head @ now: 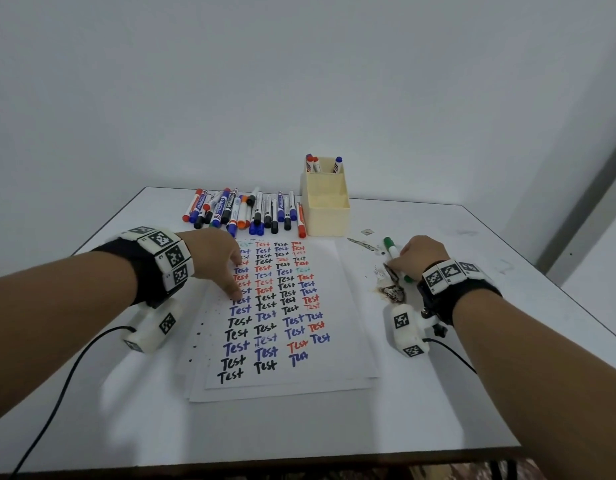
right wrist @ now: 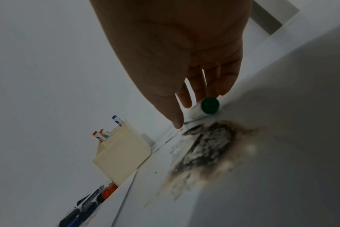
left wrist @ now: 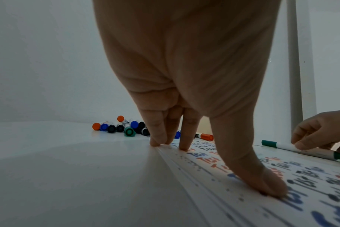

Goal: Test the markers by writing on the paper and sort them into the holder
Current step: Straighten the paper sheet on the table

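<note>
From the head view, the left hand [head: 216,261] is pressing the paper [head: 348,306] with straight, spread fingers, while the right hand [head: 420,258] is curling onto the green marker [head: 392,250] lying on the table [head: 472,393] right of the paper, near the holder [head: 325,209]. In the left wrist view, fingertips [left wrist: 184,144] are touching the sheet. In the right wrist view, fingers [right wrist: 177,116] are closing on the marker's barrel

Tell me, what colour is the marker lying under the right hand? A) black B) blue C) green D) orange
C: the marker under the right hand has a green cap and a green end, and the fingers touch its white barrel where it lies on the table.
</note>
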Motion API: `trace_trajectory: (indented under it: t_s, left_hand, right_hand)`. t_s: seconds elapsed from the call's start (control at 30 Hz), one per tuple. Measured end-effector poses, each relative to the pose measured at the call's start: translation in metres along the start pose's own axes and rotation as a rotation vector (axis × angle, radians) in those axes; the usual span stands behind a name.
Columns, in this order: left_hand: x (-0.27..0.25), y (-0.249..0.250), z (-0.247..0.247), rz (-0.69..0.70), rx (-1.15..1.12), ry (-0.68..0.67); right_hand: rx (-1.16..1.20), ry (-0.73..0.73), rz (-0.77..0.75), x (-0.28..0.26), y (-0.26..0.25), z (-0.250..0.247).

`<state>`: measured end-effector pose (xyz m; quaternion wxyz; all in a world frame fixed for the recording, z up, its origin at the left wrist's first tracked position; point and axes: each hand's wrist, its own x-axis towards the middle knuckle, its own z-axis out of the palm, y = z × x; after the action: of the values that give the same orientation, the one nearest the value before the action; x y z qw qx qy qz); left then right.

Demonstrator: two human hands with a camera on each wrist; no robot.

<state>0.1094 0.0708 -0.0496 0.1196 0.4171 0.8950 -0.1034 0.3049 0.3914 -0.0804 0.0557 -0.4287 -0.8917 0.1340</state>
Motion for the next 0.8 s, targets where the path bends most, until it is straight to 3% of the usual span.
trace_trajectory:
  t_s: [0.13, 0.23, 0.47, 0.67, 0.8]
  left_hand:
    - [-0.001, 0.000, 0.000, 0.000, -0.012, 0.010]
    - [-0.001, -0.002, 0.002, 0.015, -0.029, 0.017]
    - [-0.004, -0.008, 0.005, 0.059, -0.064, 0.031]
    - [-0.007, -0.022, 0.006, 0.099, -0.179, 0.155]
    - [-0.003, -0.056, 0.002, 0.016, -0.216, 0.306]
  right_hand:
    - [0.044, 0.023, 0.008, -0.006, -0.006, -0.004]
    - [0.017, 0.051, -0.088, -0.019, -0.024, -0.012]
    - [-0.301, -0.119, -0.724, -0.080, -0.085, -0.025]
    - [-0.340, -0.314, -0.783, -0.092, -0.104, -0.003]
    - [-0.460, -0.527, -0.780, -0.095, -0.097, 0.016]
